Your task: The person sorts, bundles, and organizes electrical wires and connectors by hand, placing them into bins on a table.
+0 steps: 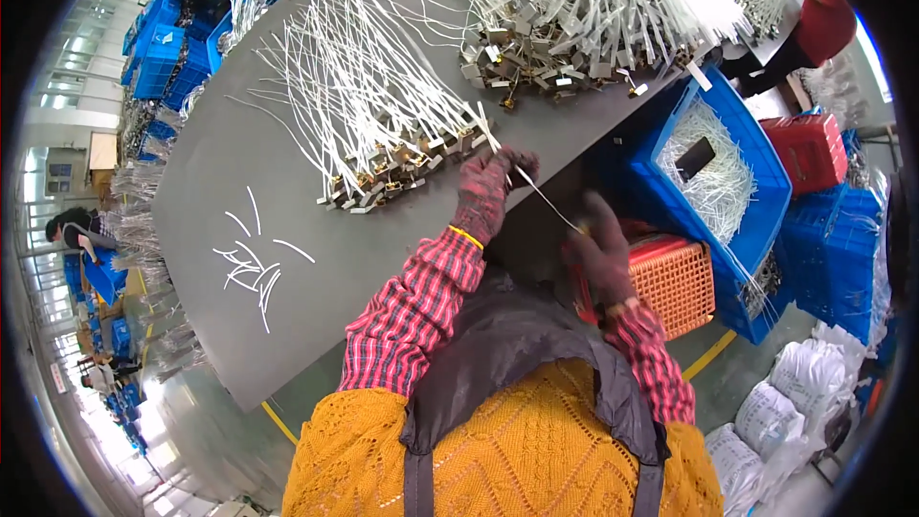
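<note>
Both my hands wear dark, reddish gloves. My left hand (pixel 488 190) is closed at the table's near edge, holding a thin white wire (pixel 544 195). The wire runs down to the right to my right hand (pixel 605 251), whose fingers close around its far end, slightly blurred. Another white strand sticks up above the left hand. Just beyond that hand lies a bundle of white wires (pixel 359 86) with small metal-and-white block ends (pixel 402 155) pointing toward me. A larger heap of similar wired pieces (pixel 574 29) lies farther right on the table.
Short white tube pieces (pixel 254 273) lie scattered on the dark table (pixel 215 325). At right stand a blue crate (pixel 766 182) holding white strands and a dark object, an orange-red basket (pixel 670 287), and white sacks (pixel 771 416). A person in red (pixel 828 24) is at the far right.
</note>
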Motion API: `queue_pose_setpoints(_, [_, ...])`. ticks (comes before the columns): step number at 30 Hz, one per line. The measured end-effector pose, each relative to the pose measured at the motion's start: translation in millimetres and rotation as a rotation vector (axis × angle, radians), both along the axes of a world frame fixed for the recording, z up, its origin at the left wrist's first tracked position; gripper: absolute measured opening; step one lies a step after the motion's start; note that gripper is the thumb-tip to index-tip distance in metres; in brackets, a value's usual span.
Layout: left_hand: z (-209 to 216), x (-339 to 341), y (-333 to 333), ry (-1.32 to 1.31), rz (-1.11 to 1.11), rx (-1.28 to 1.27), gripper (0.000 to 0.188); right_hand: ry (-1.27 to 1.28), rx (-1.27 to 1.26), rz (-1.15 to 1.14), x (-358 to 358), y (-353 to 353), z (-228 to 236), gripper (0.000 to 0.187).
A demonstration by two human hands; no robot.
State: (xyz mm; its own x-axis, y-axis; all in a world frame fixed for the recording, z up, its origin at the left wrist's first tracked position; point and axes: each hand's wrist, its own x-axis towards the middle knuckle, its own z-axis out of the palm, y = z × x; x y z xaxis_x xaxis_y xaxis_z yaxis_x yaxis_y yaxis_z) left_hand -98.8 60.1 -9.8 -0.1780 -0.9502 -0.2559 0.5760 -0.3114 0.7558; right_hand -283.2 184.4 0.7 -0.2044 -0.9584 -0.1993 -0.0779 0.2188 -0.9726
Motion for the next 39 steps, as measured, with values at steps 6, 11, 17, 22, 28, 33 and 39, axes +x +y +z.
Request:
queue_pose_setpoints(6, [24, 73, -31, -0.759, 0.020, -0.136, 0.025, -0.290, 0.132, 0.377, 72, -134, 20, 0.049])
queue_pose_setpoints(11, [49, 150, -44, -0.528, 0.243, 0.180, 0.022, 0.996, -0.263, 0.394, 62, -218, -45, 0.040])
queue_pose_setpoints(17, [72, 144, -27, -0.279, 0.098, 0.073, 0.026, 1.327, -0.133, 0.504, 58, -241, -77, 0.028])
queue_pose_setpoints(22, [52, 79, -36, -0.391, 0.010, 0.158, 0.021, 0.850, -0.207, 0.524, 39, -141, -13, 0.024])
queue_pose_setpoints(28, [-1, -60, -26, -0.108, -0.027, 0.418, 0.016, 0.928, -0.156, 0.751, 27, -30, 14, 0.023])
queue_pose_setpoints(33, [-21, -101, -11, -0.030, 0.312, 0.596, 0.014, -0.256, 0.156, 0.020, -71, 152, -10, 0.019])
queue_pose_setpoints(39, [-23, -78, 3, 0.287, 0.188, 0.214, 0.024, 0.232, 0.662, -0.417, -218, 355, -56, 0.027])
